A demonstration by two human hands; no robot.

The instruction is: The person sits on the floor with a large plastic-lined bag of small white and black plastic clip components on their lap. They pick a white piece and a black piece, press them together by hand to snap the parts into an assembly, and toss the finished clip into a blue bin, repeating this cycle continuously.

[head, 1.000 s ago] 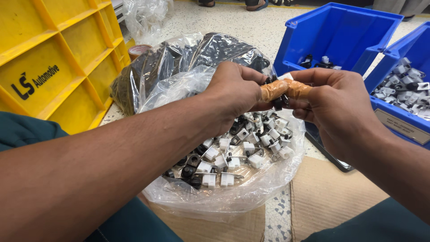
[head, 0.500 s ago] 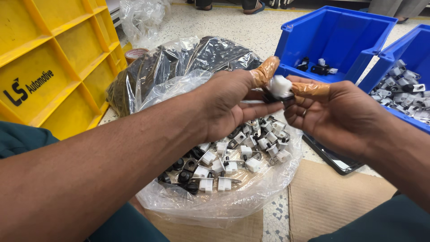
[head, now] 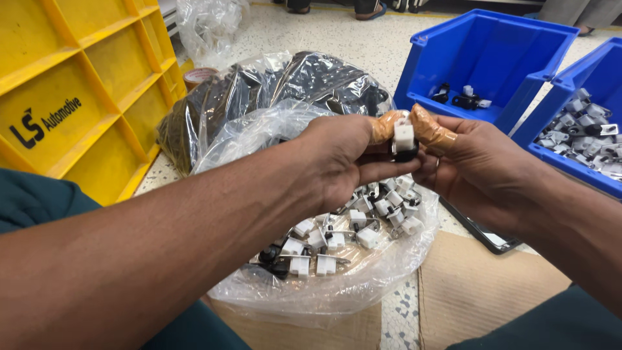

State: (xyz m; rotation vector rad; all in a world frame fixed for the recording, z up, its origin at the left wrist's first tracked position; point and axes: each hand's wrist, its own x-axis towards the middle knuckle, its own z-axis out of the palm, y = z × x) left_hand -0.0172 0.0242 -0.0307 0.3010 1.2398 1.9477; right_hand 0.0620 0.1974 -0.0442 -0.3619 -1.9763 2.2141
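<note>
Centrally in the frame, both hands pinched one small white-and-black clip [head: 404,141] between them: left hand [head: 343,162] from its left, right hand [head: 476,170] from its right, above the open clear bag of clips [head: 337,240].

A yellow crate [head: 78,97] stands left, two blue bins [head: 492,58] right.

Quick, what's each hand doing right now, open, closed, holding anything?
Left hand: closed, pinching the small white and black plastic part with taped fingertips.
Right hand: closed, taped thumb pressing the same part from the other side.
</note>
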